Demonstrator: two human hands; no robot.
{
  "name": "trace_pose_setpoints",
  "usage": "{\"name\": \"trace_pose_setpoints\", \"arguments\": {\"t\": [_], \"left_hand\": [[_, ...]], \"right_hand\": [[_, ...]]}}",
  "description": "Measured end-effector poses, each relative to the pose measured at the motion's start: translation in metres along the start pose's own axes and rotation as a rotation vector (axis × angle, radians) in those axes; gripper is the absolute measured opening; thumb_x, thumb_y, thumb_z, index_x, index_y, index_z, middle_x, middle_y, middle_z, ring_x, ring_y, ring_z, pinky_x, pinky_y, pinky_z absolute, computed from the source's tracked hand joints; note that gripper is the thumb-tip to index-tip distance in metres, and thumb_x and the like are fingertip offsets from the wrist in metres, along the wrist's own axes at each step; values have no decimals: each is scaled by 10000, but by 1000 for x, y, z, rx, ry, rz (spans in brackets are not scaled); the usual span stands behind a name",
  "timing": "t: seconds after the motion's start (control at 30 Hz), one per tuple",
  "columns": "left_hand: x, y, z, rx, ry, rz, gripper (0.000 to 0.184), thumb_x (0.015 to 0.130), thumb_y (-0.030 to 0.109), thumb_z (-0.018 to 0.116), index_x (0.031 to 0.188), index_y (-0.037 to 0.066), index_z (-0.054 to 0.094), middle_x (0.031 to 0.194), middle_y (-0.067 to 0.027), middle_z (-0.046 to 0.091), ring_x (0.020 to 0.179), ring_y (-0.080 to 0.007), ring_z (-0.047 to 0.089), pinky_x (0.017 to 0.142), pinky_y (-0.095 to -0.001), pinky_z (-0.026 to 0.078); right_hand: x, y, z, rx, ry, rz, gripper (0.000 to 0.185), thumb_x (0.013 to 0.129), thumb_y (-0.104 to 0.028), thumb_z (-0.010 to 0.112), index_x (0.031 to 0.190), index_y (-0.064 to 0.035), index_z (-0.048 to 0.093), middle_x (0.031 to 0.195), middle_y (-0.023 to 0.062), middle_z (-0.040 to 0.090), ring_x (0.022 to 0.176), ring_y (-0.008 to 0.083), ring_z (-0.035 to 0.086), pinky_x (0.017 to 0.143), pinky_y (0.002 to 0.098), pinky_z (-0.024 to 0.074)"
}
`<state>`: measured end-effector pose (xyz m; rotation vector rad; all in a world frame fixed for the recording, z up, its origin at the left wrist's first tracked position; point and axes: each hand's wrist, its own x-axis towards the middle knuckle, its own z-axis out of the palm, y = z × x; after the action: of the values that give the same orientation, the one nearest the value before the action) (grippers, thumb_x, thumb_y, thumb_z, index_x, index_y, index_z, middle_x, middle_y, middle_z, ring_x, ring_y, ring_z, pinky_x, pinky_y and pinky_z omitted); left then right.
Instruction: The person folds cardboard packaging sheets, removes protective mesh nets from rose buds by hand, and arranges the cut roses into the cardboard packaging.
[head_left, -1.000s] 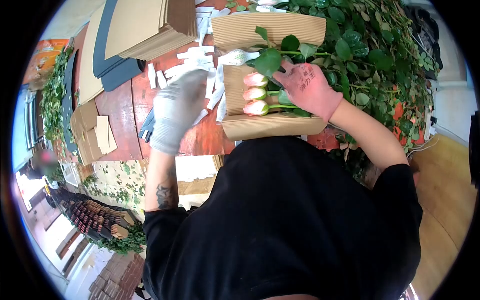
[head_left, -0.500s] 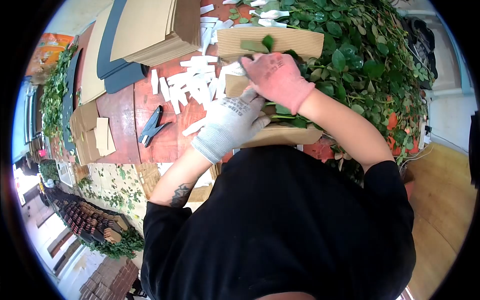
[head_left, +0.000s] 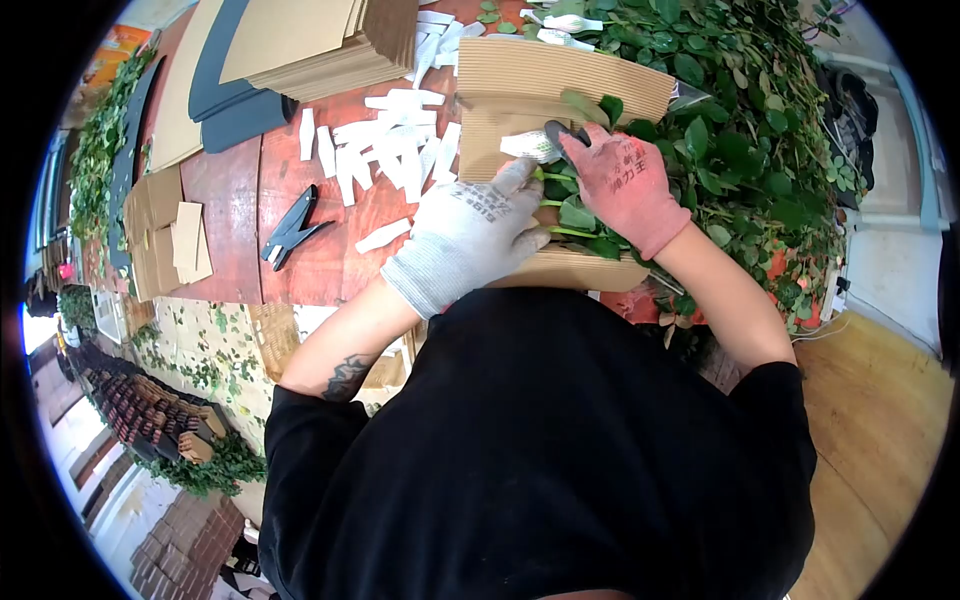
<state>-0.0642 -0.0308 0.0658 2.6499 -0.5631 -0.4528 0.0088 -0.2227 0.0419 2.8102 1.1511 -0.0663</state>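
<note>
My left hand [head_left: 478,222], in a pale grey glove, lies over the flower stems on a corrugated cardboard sheet [head_left: 570,75]. Its thumb is apart from its fingers, and any flower heads beneath the palm are hidden. My right hand [head_left: 628,185], in a pink glove with dark fingertips, pinches a flower just behind its head. That flower head [head_left: 530,147] wears a white net sleeve and points left on the cardboard, above my left fingertips. Green stems [head_left: 570,232] run rightward between my hands. The cardboard's near edge [head_left: 580,270] curls up by my body.
White sleeves [head_left: 385,150] lie scattered on the red table [head_left: 235,225], with a black stapler [head_left: 292,228] nearby. A cardboard stack [head_left: 320,45] stands at the back left beside dark sheets [head_left: 245,120]. Leafy stems [head_left: 740,150] are heaped on the right.
My right hand has moved right and slightly down, uncovering the netted flower head on the cardboard. My left hand stays low over the stems. The view has shifted slightly.
</note>
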Motion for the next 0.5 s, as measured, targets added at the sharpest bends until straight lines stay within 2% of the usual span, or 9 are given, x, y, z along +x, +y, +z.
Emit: {"name": "trace_pose_setpoints", "arguments": {"t": [0.03,0.1,0.13,0.2,0.3,0.37,0.43,0.47,0.5], "left_hand": [[1,-6,5,3,-6,5,446,862,361,555,1195,66,558,1300,-119,509,896,-303,647,781,-412,507],[9,-29,17,-163,262,195,356,864,331,547,1098,68,603,1104,-137,583,842,-307,636,713,-405,500],[13,-35,15,-202,413,171,322,863,297,555,1079,65,607,1049,-139,598,860,-316,627,723,-403,496],[27,-52,19,-151,647,98,235,850,217,581,1030,72,623,958,-133,617,876,-321,616,737,-400,488],[37,-51,17,-184,452,-6,238,821,195,622,1024,74,648,965,-113,647,898,-291,625,782,-363,486],[44,-54,22,-182,521,18,176,818,193,620,941,69,642,891,-109,633,829,-296,619,726,-379,479],[46,-55,21,-119,457,-28,148,826,181,604,919,66,616,880,-116,619,828,-314,607,723,-400,476],[47,-55,23,-119,456,-27,148,826,181,604,919,66,616,880,-116,619,828,-314,607,723,-400,476],[49,-54,26,-88,468,-58,145,828,171,596,927,66,600,887,-119,615,836,-321,602,722,-411,474]], "right_hand": [[-1,1,4,20,61,-18,408,740,-131,580,1148,-124,579,1061,122,603,815,251,634,687,364,509],[0,0,4,22,99,-25,347,783,-134,538,1126,-116,585,966,107,599,773,234,628,635,337,491],[0,-1,3,19,136,-39,296,825,-138,497,1103,-109,592,872,92,594,731,218,623,583,311,474],[1,-3,4,7,130,-25,300,827,-143,493,1109,-111,592,874,93,595,735,216,622,586,310,472],[-1,-1,5,-38,132,-46,309,831,-146,489,1124,-114,584,879,95,597,739,213,622,592,309,471],[-2,1,10,-63,140,-56,315,833,-144,488,1133,-115,576,882,96,597,740,212,622,595,308,471],[-3,4,16,-66,332,-137,331,837,-118,478,1160,-114,551,903,101,602,762,218,630,610,305,479],[-2,3,13,-66,331,-135,331,837,-118,478,1160,-114,551,903,101,602,762,218,630,610,305,479],[0,2,7,-47,192,-90,340,835,-106,475,1169,-111,541,918,107,605,784,222,633,623,307,484]]}}
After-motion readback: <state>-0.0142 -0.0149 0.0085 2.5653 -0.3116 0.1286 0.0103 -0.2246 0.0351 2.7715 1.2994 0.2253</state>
